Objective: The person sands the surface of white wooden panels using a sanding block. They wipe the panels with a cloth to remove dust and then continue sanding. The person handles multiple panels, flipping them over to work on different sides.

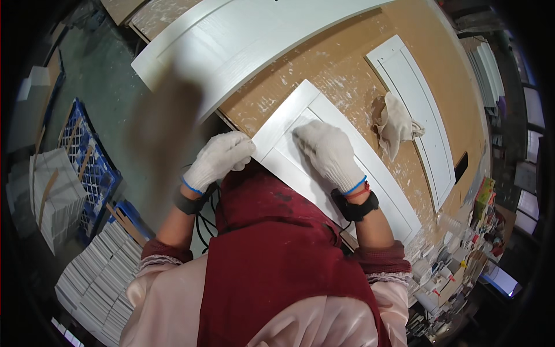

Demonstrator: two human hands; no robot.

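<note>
L hand [222, 156], gloved, is part-curled, fingertips by the near-L corner of the white panel [378, 188]; can't tell if it's gripping. R hand [329, 151], gloved too, is loosely bunched on the panel's sunken face; can't see if anything's in it. Panel's along the tbl's [347, 75] near edge, w/ bare brown top btwn it & the cloth [395, 124].

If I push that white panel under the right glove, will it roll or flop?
Probably neither. The white panel lies flat, so rolling seems unlikely. Its board-like shape with a framed border suggests it's stiff.
</note>
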